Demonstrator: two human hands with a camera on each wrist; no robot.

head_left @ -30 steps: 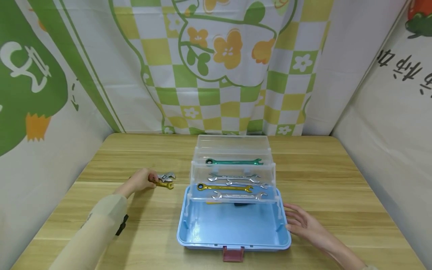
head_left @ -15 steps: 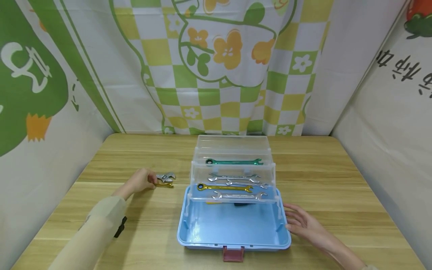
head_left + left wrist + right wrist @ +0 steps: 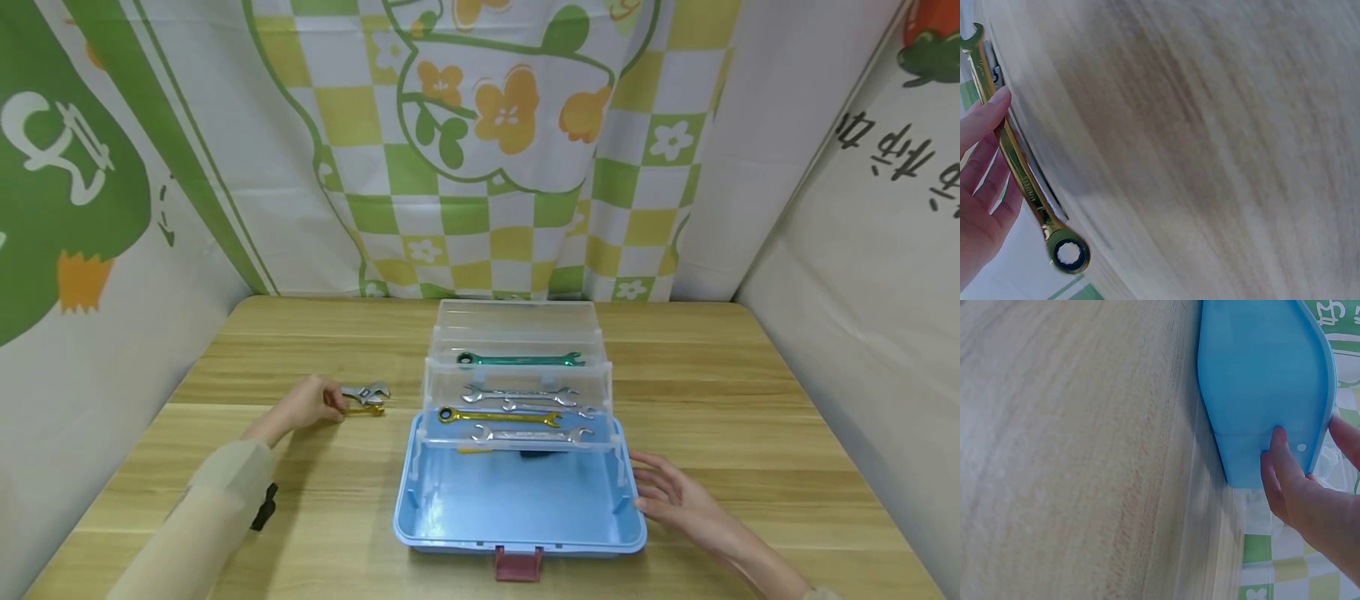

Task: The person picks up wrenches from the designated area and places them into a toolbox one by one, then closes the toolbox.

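Observation:
My left hand point(image 3: 313, 400) pinches a gold ratcheting wrench point(image 3: 1022, 164) at its shank, thumb on one side and fingers behind. In the left wrist view its ring end is lowest in the picture and its open end is at the top. A silver adjustable wrench point(image 3: 369, 393) lies on the table right beside it, its handle partly hidden by the hand. My right hand point(image 3: 678, 500) rests against the right side of the blue toolbox point(image 3: 517, 546). Its fingers point(image 3: 1282, 456) lie fairly straight on the outer wall, with the thumb at the rim.
The toolbox stands with its clear trays point(image 3: 517, 375) raised. They carry a green wrench point(image 3: 521, 361), another gold wrench point(image 3: 502, 417) and several silver wrenches point(image 3: 532, 436). A maroon latch point(image 3: 518, 565) hangs at the box's front. A flowered curtain point(image 3: 495, 225) backs the wooden table point(image 3: 712, 367).
The left hand has shifted slightly left with the gold wrench, and more of the adjustable wrench shows. The right hand and toolbox have stayed put.

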